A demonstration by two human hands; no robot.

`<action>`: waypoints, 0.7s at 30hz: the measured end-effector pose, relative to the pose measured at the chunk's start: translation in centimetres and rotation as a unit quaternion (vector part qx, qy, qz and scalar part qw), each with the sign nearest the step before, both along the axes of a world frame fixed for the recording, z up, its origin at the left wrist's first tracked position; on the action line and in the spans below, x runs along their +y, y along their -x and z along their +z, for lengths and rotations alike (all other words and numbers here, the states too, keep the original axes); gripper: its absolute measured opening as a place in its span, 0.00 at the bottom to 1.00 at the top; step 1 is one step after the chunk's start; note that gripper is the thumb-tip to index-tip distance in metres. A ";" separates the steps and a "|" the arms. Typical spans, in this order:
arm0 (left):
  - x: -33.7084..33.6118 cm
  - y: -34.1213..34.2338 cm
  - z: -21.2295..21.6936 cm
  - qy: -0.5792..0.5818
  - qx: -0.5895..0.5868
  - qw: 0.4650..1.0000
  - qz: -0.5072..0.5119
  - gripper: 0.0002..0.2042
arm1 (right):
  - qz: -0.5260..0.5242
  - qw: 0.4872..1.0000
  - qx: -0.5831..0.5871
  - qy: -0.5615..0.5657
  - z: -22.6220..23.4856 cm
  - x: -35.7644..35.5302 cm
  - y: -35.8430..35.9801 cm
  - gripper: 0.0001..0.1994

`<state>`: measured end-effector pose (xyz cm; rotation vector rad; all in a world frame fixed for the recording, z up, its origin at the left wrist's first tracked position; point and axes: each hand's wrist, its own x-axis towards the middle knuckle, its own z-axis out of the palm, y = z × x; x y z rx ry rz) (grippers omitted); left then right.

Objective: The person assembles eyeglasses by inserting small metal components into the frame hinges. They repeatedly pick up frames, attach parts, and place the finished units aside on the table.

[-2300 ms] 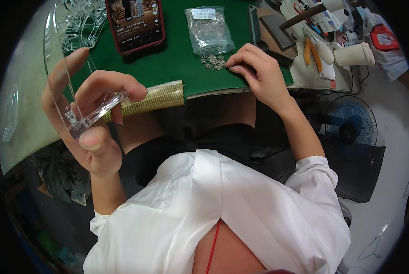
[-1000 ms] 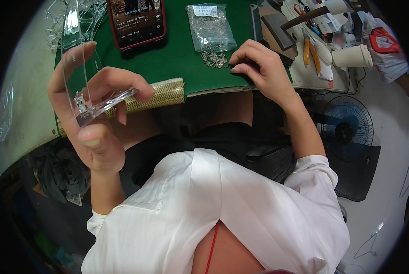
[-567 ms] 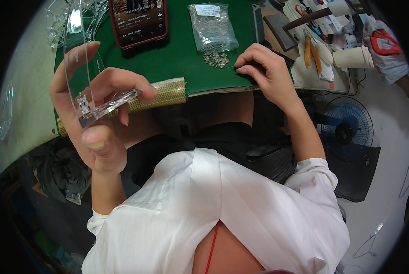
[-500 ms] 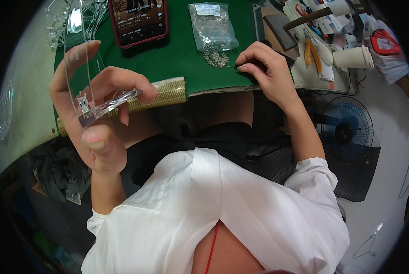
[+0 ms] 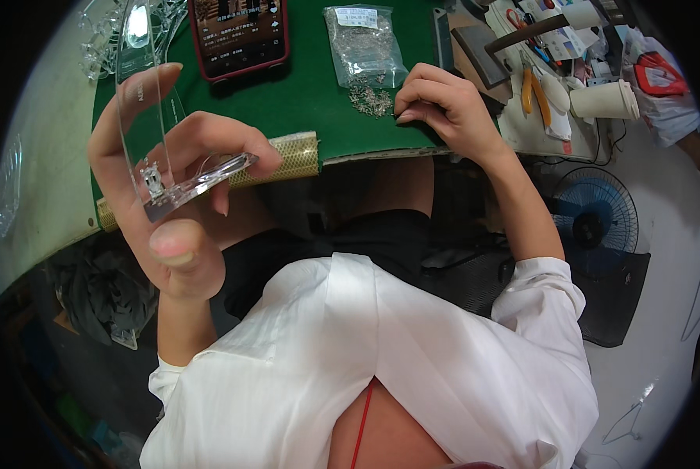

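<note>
Plastic piece (image 5: 206, 180) sits gripped in left hand (image 5: 198, 142) near the surface (image 5: 303, 113); right hand (image 5: 453, 111) bunches its fingertips, contents hidden, beside small metal parts (image 5: 371, 102). Likely step: picking one out; next calls for a precise pinch.

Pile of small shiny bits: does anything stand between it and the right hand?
Nothing visible: the right hand is close by the right edge of the pile. The clear bag lies at the far side, not between them. Whether the fingers touch it, I can't tell.
</note>
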<state>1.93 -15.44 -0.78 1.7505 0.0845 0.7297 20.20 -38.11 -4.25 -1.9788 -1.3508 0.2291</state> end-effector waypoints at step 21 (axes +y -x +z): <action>-3.5 -2.7 0.0 0.077 -0.003 0.951 -0.298 0.38 | -0.051 0.985 0.089 -0.140 3.4 -0.5 1.1 0.05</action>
